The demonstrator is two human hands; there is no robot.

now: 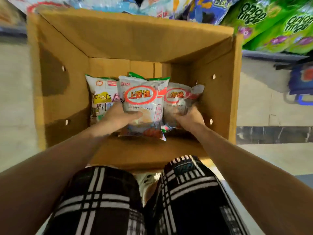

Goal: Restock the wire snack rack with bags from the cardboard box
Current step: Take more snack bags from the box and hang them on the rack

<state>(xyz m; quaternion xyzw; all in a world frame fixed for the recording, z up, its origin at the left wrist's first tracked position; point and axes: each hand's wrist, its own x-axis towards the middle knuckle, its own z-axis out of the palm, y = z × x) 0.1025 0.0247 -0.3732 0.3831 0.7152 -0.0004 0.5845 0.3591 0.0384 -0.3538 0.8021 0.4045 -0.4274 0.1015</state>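
Both arms reach down into the open cardboard box (132,36), which stands on the floor in front of the person's knees in plaid shorts (118,200). The left hand (121,116) has its grip closed on a silver snack bag (142,102) with a red oval logo, thumb across the front and fingers behind, holding it upright near the middle of the box. The right hand (189,116) grips a second silver bag (181,99) of the same kind just beside it, toward the box's right wall; this bag is blurred, and its top corner looks crumpled. A white bag with green trim (100,95) stands against the left of the held bag, deeper in the box, and a green edge of another shows behind. Above the far wall of the box, green onion-ring bags (274,22) and blue bags (203,9) hang on the rack; its wires cannot be made out.
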